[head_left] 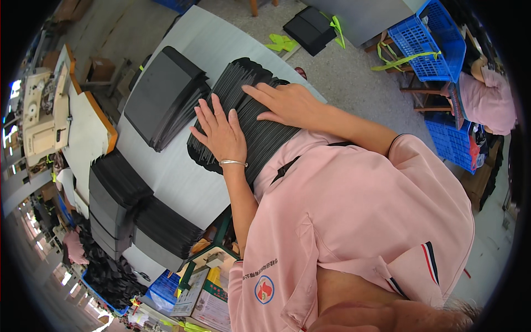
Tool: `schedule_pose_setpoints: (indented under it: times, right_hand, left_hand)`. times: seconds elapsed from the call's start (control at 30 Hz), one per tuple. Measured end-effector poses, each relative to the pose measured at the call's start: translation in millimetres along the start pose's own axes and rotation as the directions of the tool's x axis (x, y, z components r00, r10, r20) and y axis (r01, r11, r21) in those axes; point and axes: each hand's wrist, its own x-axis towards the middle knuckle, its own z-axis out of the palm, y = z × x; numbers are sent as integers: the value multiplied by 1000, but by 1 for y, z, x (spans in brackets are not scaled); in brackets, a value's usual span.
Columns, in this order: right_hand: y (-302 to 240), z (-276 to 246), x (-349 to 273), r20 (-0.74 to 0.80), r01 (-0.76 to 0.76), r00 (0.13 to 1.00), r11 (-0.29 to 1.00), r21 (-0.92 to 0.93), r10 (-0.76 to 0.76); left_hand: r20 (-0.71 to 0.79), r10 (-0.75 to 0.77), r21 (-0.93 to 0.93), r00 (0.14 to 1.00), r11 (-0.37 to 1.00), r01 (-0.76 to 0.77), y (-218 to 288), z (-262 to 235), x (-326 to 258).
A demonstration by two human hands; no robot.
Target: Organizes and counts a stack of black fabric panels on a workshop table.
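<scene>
A thick bundle of thin black panels (267, 133) stands on edge on the light grey table (182, 180), close against my body. My left hand (225, 138), with a silver bangle at the wrist, lies on the bundle's left part, fingers stretched and slightly spread. Across the upper right part rests my right hand (293, 105), its fingers extended and the thumb apart. The undersides of both hands are hidden. Just left of the bundle, a fanned pile of flat black panels (160, 94) lies on the table, touched by neither hand.
More stacked black panels (166, 227) sit at the table's lower left. A sewing machine (47, 119) on an orange-edged bench stands further left. Blue crates (426, 44) are at the right near another person in pink (489, 102). Black panels with a yellow-green strip (312, 30) lie beyond the table.
</scene>
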Motion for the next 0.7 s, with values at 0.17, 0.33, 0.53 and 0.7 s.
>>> schedule_pose_setpoints:
  times: [0.17,0.33,0.53,0.7]
  right_hand:
    - [-2,6,4,62,-42,997,995,-93,48]
    - [-1,9,1,39,-26,999,993,-114,31]
    - [3,10,-1,-2,-6,1000,998,-62,5]
    - [2,4,2,-21,-15,1000,1000,6,15]
  left_hand:
    - [5,-6,10,1000,1000,6,2,-1,0]
    - [3,-4,8,1000,1000,4,2,-1,0]
    - [8,-9,-2,1000,1000,9,1,-1,0]
    - [2,4,4,1000,1000,-4,1,-1,0]
